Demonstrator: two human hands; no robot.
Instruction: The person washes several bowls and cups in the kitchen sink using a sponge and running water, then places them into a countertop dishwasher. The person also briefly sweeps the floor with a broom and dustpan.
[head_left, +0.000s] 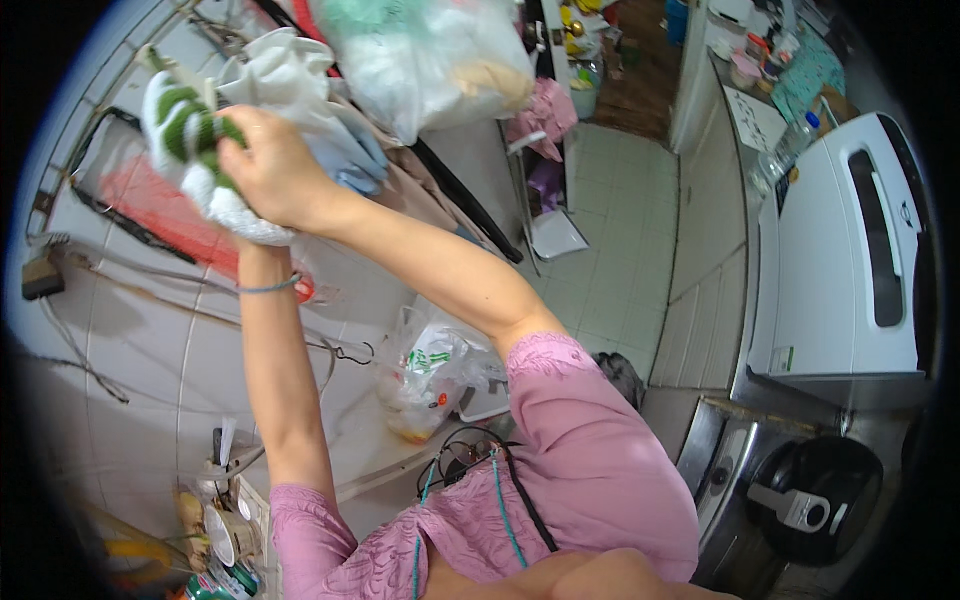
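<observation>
A white knit work glove with green coating (214, 196) covers my left hand (187, 139), raised at the upper left by a wire rack. Its cuff ends at my wrist, above a thin blue-grey band. My right hand (266, 161) is closed over the glove, with the thumb and fingertips on the green part. How the left fingers are set inside the glove is hard to make out. Just behind my hands hang a whitish glove (281, 75) and a light blue glove (358, 154).
A full plastic bag (435, 67) hangs at the top. A red mesh bag (165, 206) and cables lie along the tiled wall. Below is another plastic bag (427, 375). On the right are a white countertop appliance (832, 255) and a black pan (825, 480) on the stove.
</observation>
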